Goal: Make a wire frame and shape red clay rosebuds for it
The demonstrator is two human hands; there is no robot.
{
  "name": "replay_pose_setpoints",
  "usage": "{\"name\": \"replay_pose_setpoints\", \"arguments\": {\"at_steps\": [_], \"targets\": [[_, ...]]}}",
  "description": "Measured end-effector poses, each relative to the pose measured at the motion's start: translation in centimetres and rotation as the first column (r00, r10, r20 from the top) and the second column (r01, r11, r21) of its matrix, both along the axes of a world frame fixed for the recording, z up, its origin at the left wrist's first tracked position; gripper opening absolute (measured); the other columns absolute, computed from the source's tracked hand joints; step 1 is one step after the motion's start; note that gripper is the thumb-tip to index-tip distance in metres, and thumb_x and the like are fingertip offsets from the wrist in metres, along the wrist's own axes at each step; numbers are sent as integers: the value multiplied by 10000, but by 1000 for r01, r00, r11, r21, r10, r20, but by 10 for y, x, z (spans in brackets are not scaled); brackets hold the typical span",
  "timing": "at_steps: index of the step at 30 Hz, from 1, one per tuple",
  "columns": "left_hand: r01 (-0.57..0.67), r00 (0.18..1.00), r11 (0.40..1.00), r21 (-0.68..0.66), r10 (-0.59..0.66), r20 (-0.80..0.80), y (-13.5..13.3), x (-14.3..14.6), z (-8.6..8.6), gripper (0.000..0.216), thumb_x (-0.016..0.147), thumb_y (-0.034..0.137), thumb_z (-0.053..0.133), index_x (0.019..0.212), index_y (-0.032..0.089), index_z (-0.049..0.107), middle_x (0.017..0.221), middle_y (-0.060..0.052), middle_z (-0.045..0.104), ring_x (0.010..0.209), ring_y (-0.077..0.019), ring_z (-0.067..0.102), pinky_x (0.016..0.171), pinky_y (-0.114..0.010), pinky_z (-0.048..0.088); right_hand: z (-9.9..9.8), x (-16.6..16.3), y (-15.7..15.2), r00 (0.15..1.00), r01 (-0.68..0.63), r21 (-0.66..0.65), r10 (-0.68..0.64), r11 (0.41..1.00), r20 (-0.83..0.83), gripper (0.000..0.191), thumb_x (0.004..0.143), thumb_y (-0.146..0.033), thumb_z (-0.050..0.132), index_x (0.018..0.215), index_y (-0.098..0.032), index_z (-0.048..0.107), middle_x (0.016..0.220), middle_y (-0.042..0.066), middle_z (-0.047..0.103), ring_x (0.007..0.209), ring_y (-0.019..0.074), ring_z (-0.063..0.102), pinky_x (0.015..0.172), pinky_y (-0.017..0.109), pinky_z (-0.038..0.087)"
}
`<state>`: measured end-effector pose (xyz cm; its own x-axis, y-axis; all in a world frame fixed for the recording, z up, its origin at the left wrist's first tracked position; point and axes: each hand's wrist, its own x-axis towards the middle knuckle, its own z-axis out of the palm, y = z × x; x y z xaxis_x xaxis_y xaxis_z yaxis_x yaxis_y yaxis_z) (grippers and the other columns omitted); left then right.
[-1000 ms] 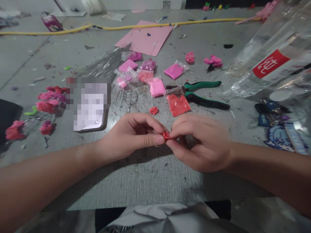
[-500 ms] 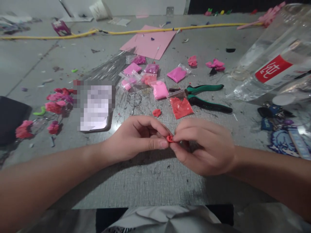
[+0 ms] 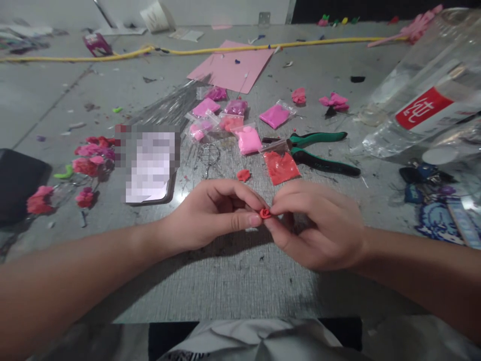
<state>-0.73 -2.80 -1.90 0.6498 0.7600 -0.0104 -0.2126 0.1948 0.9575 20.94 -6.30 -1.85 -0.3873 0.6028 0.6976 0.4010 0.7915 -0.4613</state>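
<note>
A tiny red clay rose [image 3: 265,213] is pinched between both my hands above the grey table [image 3: 233,281]. My left hand [image 3: 210,213] closes its thumb and fingertips on the rose's left side. My right hand [image 3: 319,225] grips the right side with curled fingers. Just beyond my hands lie a small red clay lump [image 3: 243,175] and a bag of red clay [image 3: 281,167]. Behind them sit several small bags of pink clay [image 3: 248,140].
Green-handled pliers [image 3: 319,148] lie right of the bags. Finished pink and red flowers [image 3: 88,160] sit at left beside a phone [image 3: 150,165]. A clear plastic bottle [image 3: 421,100] lies at right, keys [image 3: 421,175] below it. A pink sheet [image 3: 233,65] and yellow cord [image 3: 188,50] are farther back.
Both hands stay pinched on the red rose and have barely shifted; the view has drifted slightly, and the fingers have turned the rose a little.
</note>
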Motion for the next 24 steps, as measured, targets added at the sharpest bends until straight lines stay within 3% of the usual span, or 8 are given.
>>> {"name": "replay_pose_setpoints", "arguments": {"at_steps": [17, 24], "targets": [[44, 998, 995, 94, -40, -43, 1, -4, -3, 112, 929, 140, 763, 979, 206, 839, 961, -55, 823, 878, -126, 764, 825, -205, 630, -3, 2, 3, 997, -69, 10, 69, 998, 25, 113, 940, -163, 720, 932, -215, 620, 804, 17, 738, 713, 123, 658, 674, 252, 562], [63, 995, 975, 213, -45, -85, 3, -6, -1, 135, 935, 155, 752, 1023, 193, 848, 1007, -90, 828, 910, -166, 775, 831, -242, 639, -3, 3, 3, 998, -63, -4, 63, 998, 30, 120, 954, -210, 749, 930, -223, 632, 819, 3, 750, 724, 121, 680, 671, 251, 557]]}}
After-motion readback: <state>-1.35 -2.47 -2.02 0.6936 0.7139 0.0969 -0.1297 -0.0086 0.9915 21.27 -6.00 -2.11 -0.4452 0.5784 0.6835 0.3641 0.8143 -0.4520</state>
